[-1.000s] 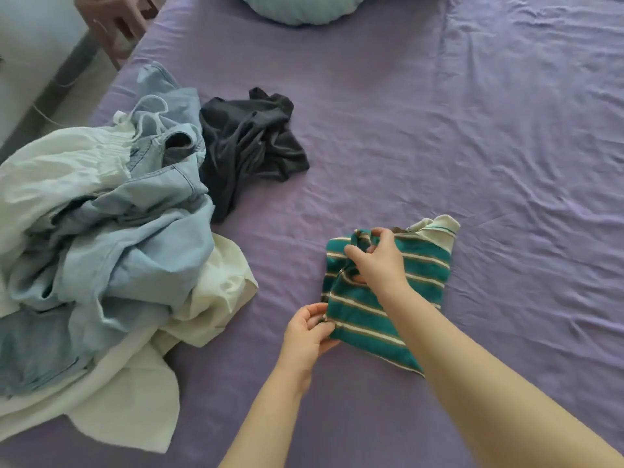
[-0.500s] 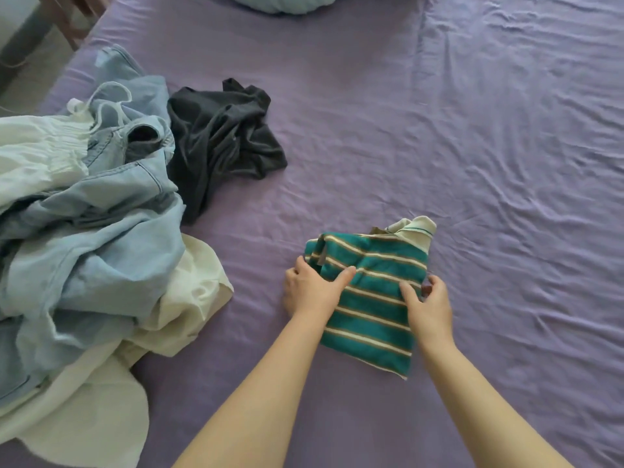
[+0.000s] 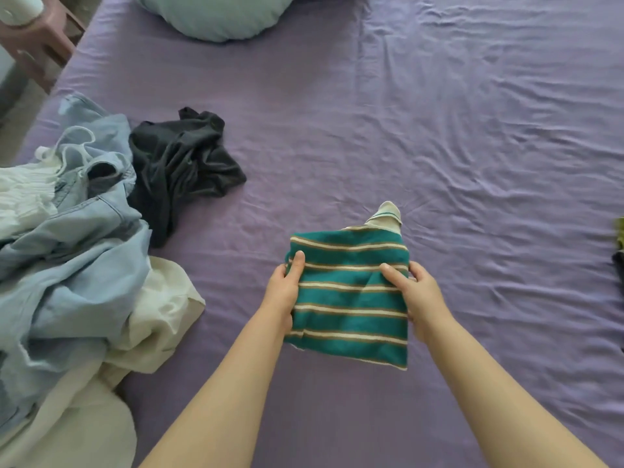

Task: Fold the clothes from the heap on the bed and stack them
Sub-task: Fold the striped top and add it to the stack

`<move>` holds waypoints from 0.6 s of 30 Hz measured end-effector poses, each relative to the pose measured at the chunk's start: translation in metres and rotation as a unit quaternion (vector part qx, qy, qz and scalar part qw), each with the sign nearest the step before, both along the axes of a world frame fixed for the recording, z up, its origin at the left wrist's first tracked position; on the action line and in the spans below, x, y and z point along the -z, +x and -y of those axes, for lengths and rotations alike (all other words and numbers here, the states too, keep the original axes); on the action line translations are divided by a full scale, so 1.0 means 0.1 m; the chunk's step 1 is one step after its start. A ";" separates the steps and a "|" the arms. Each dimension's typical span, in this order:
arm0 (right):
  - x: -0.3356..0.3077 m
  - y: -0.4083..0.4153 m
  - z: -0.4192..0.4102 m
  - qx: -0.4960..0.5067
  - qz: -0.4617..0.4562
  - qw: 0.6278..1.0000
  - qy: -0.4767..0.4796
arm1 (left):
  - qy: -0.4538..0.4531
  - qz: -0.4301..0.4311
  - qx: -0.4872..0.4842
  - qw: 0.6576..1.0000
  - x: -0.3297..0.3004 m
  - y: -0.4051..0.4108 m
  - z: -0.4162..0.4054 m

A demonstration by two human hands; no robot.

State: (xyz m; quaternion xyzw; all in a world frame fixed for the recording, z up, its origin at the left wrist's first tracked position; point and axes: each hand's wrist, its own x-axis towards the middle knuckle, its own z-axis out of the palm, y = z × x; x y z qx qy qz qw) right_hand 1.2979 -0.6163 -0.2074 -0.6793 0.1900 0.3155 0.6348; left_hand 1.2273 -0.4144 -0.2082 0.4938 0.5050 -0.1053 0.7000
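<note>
Two hands, left hand [image 3: 282, 292], right hand [image 3: 418, 293], folded striped top [image 3: 349, 298] pinched between

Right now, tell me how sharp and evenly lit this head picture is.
Head view: soft even daylight, no glare; the striped top and both hands, left and right, look slightly soft; wide-angle bending stretches the bed edges; faint shadows only.

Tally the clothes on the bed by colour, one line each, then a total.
Green striped top, held by left hand and right hand: 1
Dark grey garment: 1
Light blue denim: at least 1
White or cream cloth: at least 1
Total: at least 4
</note>
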 end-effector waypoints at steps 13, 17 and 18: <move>-0.99 0.49 2.16 -0.023 0.139 0.985 -0.101 | -0.135 0.085 0.134 0.978 -0.89 0.77 1.87; -1.24 0.65 2.98 -0.016 0.194 0.965 -0.175 | -0.099 0.115 0.192 0.970 -1.06 1.06 2.69; -1.29 0.69 3.18 -0.011 0.203 0.960 -0.192 | -0.094 0.120 0.201 0.968 -1.10 1.13 2.88</move>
